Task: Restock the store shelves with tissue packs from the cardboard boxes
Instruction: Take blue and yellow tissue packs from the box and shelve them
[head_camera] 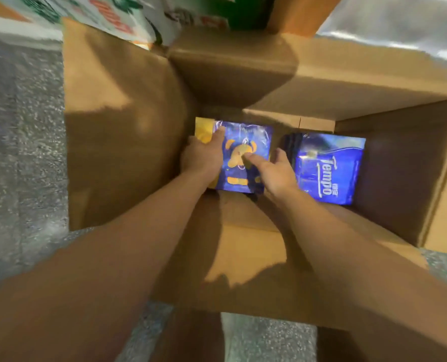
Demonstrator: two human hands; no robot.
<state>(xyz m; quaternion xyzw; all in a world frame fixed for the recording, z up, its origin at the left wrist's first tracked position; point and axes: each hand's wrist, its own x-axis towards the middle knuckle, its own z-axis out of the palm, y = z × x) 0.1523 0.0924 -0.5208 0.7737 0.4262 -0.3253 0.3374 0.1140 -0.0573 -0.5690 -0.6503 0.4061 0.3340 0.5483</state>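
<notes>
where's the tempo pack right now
In the head view the Tempo pack lies at the bottom of the open cardboard box, on the right side, just right of the right hand and the bear-print pack.

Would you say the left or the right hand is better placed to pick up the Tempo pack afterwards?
Right, probably. The right hand lies beside the Tempo pack, while the left hand grips the far side of the yellow-and-blue pack.
</notes>
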